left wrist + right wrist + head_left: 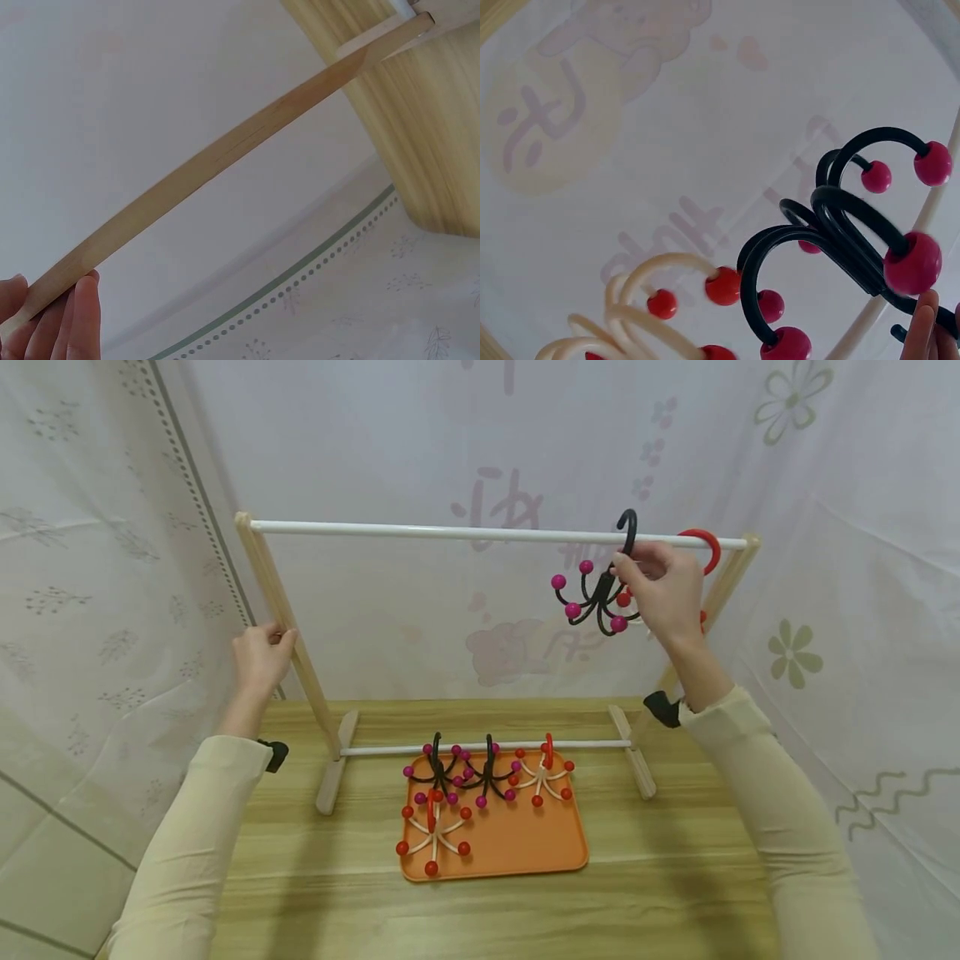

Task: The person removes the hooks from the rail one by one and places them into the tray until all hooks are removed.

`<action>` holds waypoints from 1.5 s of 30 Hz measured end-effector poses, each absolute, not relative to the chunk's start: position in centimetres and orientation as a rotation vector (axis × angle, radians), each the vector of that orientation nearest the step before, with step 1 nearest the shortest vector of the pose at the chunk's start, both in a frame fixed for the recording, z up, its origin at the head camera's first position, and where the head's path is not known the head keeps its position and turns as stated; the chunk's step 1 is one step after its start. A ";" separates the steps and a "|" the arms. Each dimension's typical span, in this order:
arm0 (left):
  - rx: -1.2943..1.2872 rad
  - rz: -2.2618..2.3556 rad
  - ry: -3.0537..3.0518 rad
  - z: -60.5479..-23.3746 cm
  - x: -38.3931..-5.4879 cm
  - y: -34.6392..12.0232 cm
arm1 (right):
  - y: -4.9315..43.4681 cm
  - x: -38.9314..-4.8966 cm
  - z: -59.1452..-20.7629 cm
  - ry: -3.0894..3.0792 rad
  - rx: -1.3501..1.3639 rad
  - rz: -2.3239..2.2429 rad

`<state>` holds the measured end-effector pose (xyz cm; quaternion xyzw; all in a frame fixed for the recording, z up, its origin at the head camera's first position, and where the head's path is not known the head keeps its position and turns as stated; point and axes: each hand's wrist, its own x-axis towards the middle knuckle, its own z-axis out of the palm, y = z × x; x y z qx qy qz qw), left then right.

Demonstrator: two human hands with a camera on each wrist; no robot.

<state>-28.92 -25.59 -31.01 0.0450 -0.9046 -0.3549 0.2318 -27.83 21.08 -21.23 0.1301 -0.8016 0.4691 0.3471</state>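
Note:
My right hand (667, 589) pinches the stem of a black multi-arm hook hanger (603, 587) with pink ball tips, its hook curving over the white top rod (450, 532) of a wooden rack. Just right of it, a cream hanger with a red hook (708, 547) hangs on the same rod, partly hidden behind that hand. In the right wrist view the black hanger's arms (855, 251) spread beside the cream one's arms (656, 262). Over at the left, my left hand (262, 656) grips the rack's wooden upright (217, 161), thumb and fingers on opposite sides.
An orange tray (517, 843) lies on the wood-grain table below the rack. On it are two black hangers with pink balls (487, 772) and two cream ones with red balls (435, 835). A lower white bar (382, 749) joins the rack's feet. Patterned curtains surround the table.

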 end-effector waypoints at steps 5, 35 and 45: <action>0.129 -0.972 -2.511 -30.9 -28.9 -25.6 | 20.4 -26.8 -21.9 -2.078 0.424 1.245; 0.122 -0.962 -2.492 -31.0 -28.9 -25.6 | 17.1 -20.7 -30.8 -2.246 0.633 1.349; 0.117 -0.953 -2.499 -31.0 -29.0 -25.7 | 16.1 -19.1 -33.4 -2.241 0.727 1.356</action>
